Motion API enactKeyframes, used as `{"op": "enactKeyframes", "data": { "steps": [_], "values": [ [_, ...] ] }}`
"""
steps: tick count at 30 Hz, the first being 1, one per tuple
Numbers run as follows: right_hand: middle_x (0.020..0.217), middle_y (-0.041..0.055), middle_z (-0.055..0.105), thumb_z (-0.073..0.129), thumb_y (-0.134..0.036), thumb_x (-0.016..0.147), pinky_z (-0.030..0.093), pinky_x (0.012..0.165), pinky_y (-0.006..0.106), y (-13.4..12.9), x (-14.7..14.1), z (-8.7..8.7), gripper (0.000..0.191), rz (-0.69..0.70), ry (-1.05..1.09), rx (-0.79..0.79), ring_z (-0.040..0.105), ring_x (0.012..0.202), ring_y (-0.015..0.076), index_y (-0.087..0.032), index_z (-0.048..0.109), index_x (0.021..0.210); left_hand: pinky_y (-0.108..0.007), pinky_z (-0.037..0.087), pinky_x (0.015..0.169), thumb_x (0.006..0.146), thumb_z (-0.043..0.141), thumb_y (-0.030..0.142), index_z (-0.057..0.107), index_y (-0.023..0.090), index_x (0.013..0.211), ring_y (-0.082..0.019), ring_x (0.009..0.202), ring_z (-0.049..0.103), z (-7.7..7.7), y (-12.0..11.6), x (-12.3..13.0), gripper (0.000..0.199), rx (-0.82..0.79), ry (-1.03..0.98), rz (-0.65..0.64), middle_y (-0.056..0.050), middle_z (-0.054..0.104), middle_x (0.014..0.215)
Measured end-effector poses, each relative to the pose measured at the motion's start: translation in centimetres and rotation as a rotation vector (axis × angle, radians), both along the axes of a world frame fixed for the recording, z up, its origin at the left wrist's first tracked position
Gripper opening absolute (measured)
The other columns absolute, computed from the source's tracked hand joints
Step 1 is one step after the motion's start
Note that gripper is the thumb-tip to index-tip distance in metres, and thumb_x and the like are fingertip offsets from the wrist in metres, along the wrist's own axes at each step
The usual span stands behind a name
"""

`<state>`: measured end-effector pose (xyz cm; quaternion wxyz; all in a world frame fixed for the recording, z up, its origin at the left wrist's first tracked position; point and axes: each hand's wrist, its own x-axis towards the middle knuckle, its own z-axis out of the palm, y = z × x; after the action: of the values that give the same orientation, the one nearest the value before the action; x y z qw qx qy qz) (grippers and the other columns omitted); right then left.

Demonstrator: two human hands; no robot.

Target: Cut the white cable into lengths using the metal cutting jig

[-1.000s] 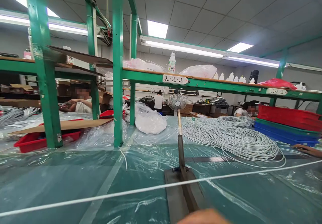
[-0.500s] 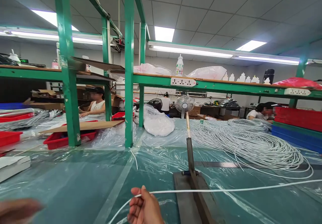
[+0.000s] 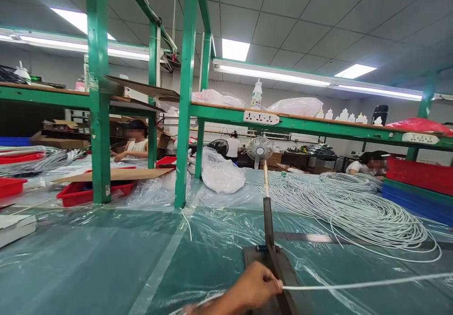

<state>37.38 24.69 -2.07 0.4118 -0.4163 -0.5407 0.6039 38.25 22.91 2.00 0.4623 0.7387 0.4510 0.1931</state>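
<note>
My left hand [image 3: 257,283] reaches in from the lower left, its fingers pinched on a white cable [image 3: 354,285]. The cable runs from my fingertips to the right edge of the view. Right at the fingertips stands a dark metal lever tool [image 3: 269,232] on a flat base plate [image 3: 250,257], its long handle tilted up and away. The hand covers part of that base. Another piece of white cable shows behind my forearm, low in the view. My right hand is out of sight.
A large coil of white cable [image 3: 354,211] lies at the right, near stacked red and blue bins [image 3: 417,187]. A steel ruler [image 3: 311,237] lies behind the lever tool. Green shelf posts [image 3: 184,116] rise at the back. A white box [image 3: 16,230] sits at the left; co-workers sit beyond.
My left hand has come from the far left to the lever tool and grips the cable there. My right hand, earlier pinching the cable left of the tool, has left the view.
</note>
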Motion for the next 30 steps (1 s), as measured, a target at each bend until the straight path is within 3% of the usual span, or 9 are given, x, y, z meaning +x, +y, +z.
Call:
{"op": "enactKeyframes", "data": {
  "steps": [2, 4, 6, 8, 13, 17, 21, 25, 30],
  "values": [
    [0.019, -0.0103, 0.003, 0.053, -0.058, 0.066, 0.014, 0.026, 0.011, -0.4, 4.6, 1.2, 0.062, -0.037, -0.027, 0.074, 0.008, 0.02, 0.0009, -0.02, 0.03, 0.023, -0.021, 0.017, 0.047, 0.072, 0.059, 0.033, 0.07, 0.011, 0.075, -0.006, 0.048, 0.026, -0.5, 0.6, -0.2, 0.024, -0.008, -0.068, -0.009, 0.006, 0.034, 0.045],
    [0.018, -0.0109, 0.003, 0.065, -0.049, 0.057, 0.021, 0.029, 0.011, -1.3, 8.4, 3.1, 0.067, 0.003, -0.071, 0.123, 0.01, 0.02, -0.0011, -0.019, 0.019, 0.019, -0.019, 0.019, 0.045, 0.068, 0.063, 0.035, 0.07, 0.015, 0.075, -0.005, 0.047, 0.027, -0.2, 0.6, -0.3, 0.023, -0.018, 0.011, 0.023, 0.007, 0.036, 0.044],
    [0.023, -0.0099, 0.025, 0.068, -0.042, 0.057, 0.031, 0.033, 0.014, -1.9, 10.7, 5.9, 0.049, 0.07, -0.132, 0.159, 0.021, 0.022, -0.0004, -0.019, 0.039, 0.025, -0.018, 0.027, 0.044, 0.066, 0.061, 0.041, 0.069, 0.013, 0.074, -0.007, 0.046, 0.033, 0.6, 0.1, -0.1, 0.03, -0.003, 0.192, 0.165, 0.006, 0.046, 0.047],
    [0.038, -0.0055, 0.048, 0.064, -0.038, 0.064, 0.034, 0.035, 0.016, -1.0, 11.7, 9.6, 0.024, 0.042, -0.171, 0.187, 0.035, 0.028, 0.0028, -0.017, 0.061, 0.052, -0.02, 0.033, 0.045, 0.065, 0.06, 0.046, 0.069, 0.014, 0.067, -0.01, 0.047, 0.039, 1.2, -0.3, 0.3, 0.033, 0.019, 0.296, 0.271, 0.004, 0.053, 0.049],
    [0.073, -0.0012, 0.056, 0.043, -0.026, 0.085, 0.031, 0.037, 0.014, 7.6, 14.2, 16.8, 0.022, -0.524, -0.147, 0.24, 0.041, 0.04, 0.0014, -0.015, 0.054, 0.1, -0.021, 0.022, 0.045, 0.058, 0.071, 0.037, 0.068, 0.017, 0.055, -0.007, 0.045, 0.035, 0.1, 0.2, 1.3, 0.02, 0.037, 0.083, 0.27, 0.005, 0.043, 0.04],
    [0.074, -0.0002, 0.052, 0.044, -0.035, 0.087, 0.039, 0.043, 0.018, 13.6, 16.0, 17.0, 0.027, -0.566, -0.117, 0.093, 0.044, 0.049, 0.0052, -0.012, 0.05, 0.1, -0.025, 0.016, 0.045, 0.052, 0.074, 0.03, 0.063, 0.016, 0.045, -0.007, 0.041, 0.03, -1.1, 1.0, 1.5, 0.02, -0.036, -0.005, 0.318, 0.006, 0.038, 0.035],
    [0.071, -0.0007, 0.05, 0.04, -0.045, 0.087, 0.041, 0.045, 0.02, 15.3, 15.7, 16.3, 0.035, -0.5, -0.034, 0.024, 0.042, 0.048, 0.0055, -0.012, 0.05, 0.096, -0.025, 0.014, 0.045, 0.05, 0.074, 0.027, 0.058, 0.016, 0.04, -0.006, 0.039, 0.026, -1.1, 1.4, 1.6, 0.022, -0.108, -0.058, 0.3, 0.007, 0.034, 0.032],
    [0.065, -0.0028, 0.045, 0.033, -0.053, 0.086, 0.035, 0.038, 0.018, 14.1, 15.6, 17.1, 0.042, -0.495, 0.041, 0.025, 0.03, 0.038, 0.0029, -0.013, 0.048, 0.09, -0.026, 0.012, 0.045, 0.05, 0.074, 0.024, 0.054, 0.015, 0.037, -0.006, 0.037, 0.025, -1.5, 1.6, 1.7, 0.025, -0.108, -0.104, 0.285, 0.008, 0.034, 0.031],
    [0.071, 0.0029, 0.053, 0.02, -0.056, 0.087, 0.045, 0.045, 0.02, 8.9, 17.4, 19.5, 0.05, -0.425, 0.165, 0.06, 0.05, 0.048, 0.008, -0.015, 0.05, 0.091, -0.027, 0.012, 0.045, 0.052, 0.073, 0.022, 0.054, 0.016, 0.037, -0.006, 0.037, 0.024, -1.6, 1.4, 1.8, 0.025, -0.132, -0.114, 0.274, 0.007, 0.035, 0.031]
  ]
}}
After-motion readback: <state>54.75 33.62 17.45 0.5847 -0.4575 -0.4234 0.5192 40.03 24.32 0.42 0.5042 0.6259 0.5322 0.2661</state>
